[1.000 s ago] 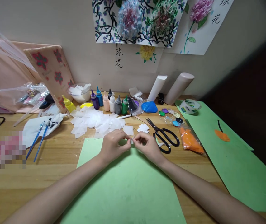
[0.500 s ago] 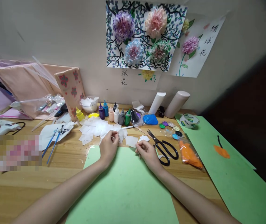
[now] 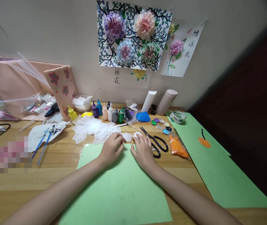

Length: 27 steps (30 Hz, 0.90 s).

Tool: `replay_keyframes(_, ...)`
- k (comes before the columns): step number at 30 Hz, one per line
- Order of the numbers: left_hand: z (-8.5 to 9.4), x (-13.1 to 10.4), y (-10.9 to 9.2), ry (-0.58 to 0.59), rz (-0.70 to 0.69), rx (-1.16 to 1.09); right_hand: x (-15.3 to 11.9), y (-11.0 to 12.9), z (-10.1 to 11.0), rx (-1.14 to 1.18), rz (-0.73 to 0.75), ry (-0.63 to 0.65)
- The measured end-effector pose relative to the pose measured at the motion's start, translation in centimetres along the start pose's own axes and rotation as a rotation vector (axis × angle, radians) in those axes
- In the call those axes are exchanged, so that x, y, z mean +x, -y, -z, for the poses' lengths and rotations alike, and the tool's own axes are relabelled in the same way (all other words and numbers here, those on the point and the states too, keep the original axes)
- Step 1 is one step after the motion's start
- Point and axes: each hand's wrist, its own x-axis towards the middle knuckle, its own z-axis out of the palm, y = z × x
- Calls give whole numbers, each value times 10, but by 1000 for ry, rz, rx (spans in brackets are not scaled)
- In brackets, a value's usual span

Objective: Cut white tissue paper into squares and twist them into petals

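Note:
My left hand (image 3: 112, 149) rests at the top edge of a green sheet (image 3: 119, 187), its fingers loosely bent and its thumb apart. Just beyond it lie a small white paper square (image 3: 127, 137) and a spread of many thin white paper pieces (image 3: 93, 128). To the right, my right hand (image 3: 144, 153) lies with fingers stretched forward, the tips over a white cut paper piece (image 3: 137, 135) that they partly cover. Black-handled scissors (image 3: 155, 140) lie beside this hand, blades pointing up and left. Neither hand shows anything gripped.
Paint bottles (image 3: 110, 113) stand behind the paper. Blue clay (image 3: 143, 117), a bag of orange clay (image 3: 178, 146) and a tape roll (image 3: 178, 117) sit at the right, by another green sheet (image 3: 218, 168). Paintbrushes (image 3: 44, 147) lie left; a flower picture (image 3: 133, 36) hangs on the wall.
Both hands have gone from pinched fingers to loosened ones. The right hand has flattened over the white cut paper piece. The whole view has turned slightly to the right.

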Motion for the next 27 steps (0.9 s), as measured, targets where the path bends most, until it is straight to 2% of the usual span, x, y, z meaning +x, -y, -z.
replay_keyframes(3,-1,1,2,-9,29,-2,3,-5,-4,3,6,-4)
replay_keyframes(6,-2,1,2,9,40,14,7,-7,-1,99,6,-41)
replay_keyframes(10,-2,2,3,0,72,-23,6,-2,11,462,69,-136)
replay_keyframes(12,-2,3,3,7,80,-58,3,3,16,690,35,-139)
replay_keyframes(16,-2,4,5,90,27,-47,1,7,15,1048,-174,-25)
replay_keyframes(20,-3,4,4,106,-5,-3,5,5,8,1312,-361,127)
replay_keyframes(24,-4,5,4,109,9,-6,9,3,8,1324,-360,262)
replay_keyframes(27,-3,5,5,117,29,-14,9,3,11,1262,-333,276)
